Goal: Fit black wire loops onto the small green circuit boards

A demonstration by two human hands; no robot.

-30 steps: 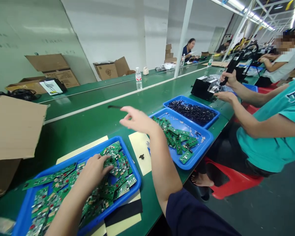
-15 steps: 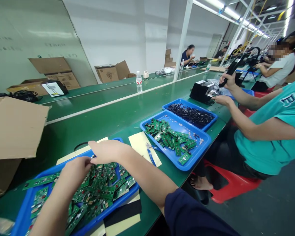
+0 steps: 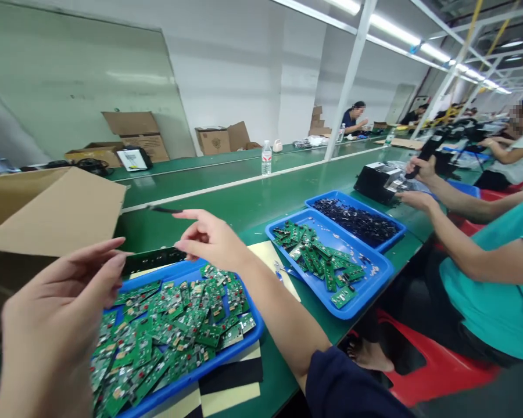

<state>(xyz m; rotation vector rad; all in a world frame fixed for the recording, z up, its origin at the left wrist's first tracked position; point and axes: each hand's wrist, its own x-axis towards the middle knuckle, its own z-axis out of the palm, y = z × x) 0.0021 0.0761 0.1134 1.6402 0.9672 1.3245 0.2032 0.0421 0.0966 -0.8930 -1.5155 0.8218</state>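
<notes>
A long, dark green circuit board (image 3: 153,260) is held up between my two hands, over the back edge of a blue tray (image 3: 255,334). My left hand (image 3: 63,313) pinches its left end between thumb and fingers. The right end is between the thumb and curled fingers of my right hand (image 3: 211,239). A thin black strip (image 3: 163,209) points left from my right index fingertip; whether it is held or only behind the finger I cannot tell. Below my hands, many green circuit boards (image 3: 174,325) lie heaped in the tray.
To the right stands a second blue tray (image 3: 366,299) of smaller boards, then a tray of black parts (image 3: 357,220). Blue-handled pliers (image 3: 283,271) lie beside it. An open cardboard box (image 3: 56,209) is at left. A co-worker in teal (image 3: 492,290) sits at right, holding a black tool.
My hands have moved apart and up from the tray, and the long board now shows between them. The black strip appears higher, by my right index finger. The view has shifted left.
</notes>
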